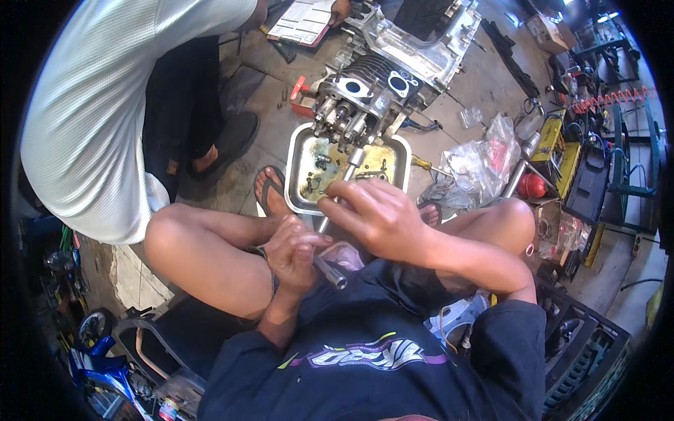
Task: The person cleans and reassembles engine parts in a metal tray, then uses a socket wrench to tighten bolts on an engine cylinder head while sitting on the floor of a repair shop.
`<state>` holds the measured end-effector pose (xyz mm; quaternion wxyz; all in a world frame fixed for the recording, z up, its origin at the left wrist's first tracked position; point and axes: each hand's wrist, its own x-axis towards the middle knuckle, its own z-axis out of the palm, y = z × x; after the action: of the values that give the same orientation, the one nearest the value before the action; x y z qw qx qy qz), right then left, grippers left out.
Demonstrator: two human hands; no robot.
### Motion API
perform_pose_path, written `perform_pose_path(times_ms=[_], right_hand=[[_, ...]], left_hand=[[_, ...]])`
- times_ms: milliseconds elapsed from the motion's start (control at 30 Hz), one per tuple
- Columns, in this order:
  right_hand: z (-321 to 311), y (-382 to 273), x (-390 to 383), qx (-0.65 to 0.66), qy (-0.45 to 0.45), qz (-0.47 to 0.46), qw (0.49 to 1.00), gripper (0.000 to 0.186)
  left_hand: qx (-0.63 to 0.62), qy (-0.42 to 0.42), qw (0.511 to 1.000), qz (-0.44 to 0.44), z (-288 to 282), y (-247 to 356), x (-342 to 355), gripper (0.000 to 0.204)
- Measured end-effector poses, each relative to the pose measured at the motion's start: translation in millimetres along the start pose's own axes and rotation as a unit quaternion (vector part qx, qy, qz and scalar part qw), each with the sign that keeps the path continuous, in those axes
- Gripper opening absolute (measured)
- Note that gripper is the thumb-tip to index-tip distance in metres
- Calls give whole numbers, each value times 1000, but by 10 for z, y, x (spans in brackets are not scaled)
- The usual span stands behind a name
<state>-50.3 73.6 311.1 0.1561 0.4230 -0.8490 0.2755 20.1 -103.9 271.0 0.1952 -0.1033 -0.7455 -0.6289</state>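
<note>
In front of me, my right hand (379, 216) has its fingers closed around the slim shaft of a T-handle socket wrench (348, 172). The wrench's socket end points away from me, close below the engine's rocker end. My left hand (291, 252) is closed around the near end, where a metal bar with a hollow tip (333, 274) sticks out toward my shirt. Its join to the shaft is hidden by my fingers. The engine (368, 81), with cooling fins and two ports, lies on the floor ahead. Below it, a metal tray (298, 200) holds dirty oil and several small parts.
A person in a white shirt (91, 126) is close on my left, near a clipboard (300, 19). A red box (302, 105) stands beside the engine. To the right are a screwdriver (421, 163), plastic bags (484, 158) and a yellow toolbox (551, 144).
</note>
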Motion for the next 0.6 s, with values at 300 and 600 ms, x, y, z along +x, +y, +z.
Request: perform_pose_path(times_ms=[300,600], right_hand=[[200,127,78,40,-58,47,996,30],[298,165,41,8,-14,36,999,24]], left_hand=[[137,35,990,-24,-9,-95,194,8],[262,9,963,53,-10,-118,266,11]])
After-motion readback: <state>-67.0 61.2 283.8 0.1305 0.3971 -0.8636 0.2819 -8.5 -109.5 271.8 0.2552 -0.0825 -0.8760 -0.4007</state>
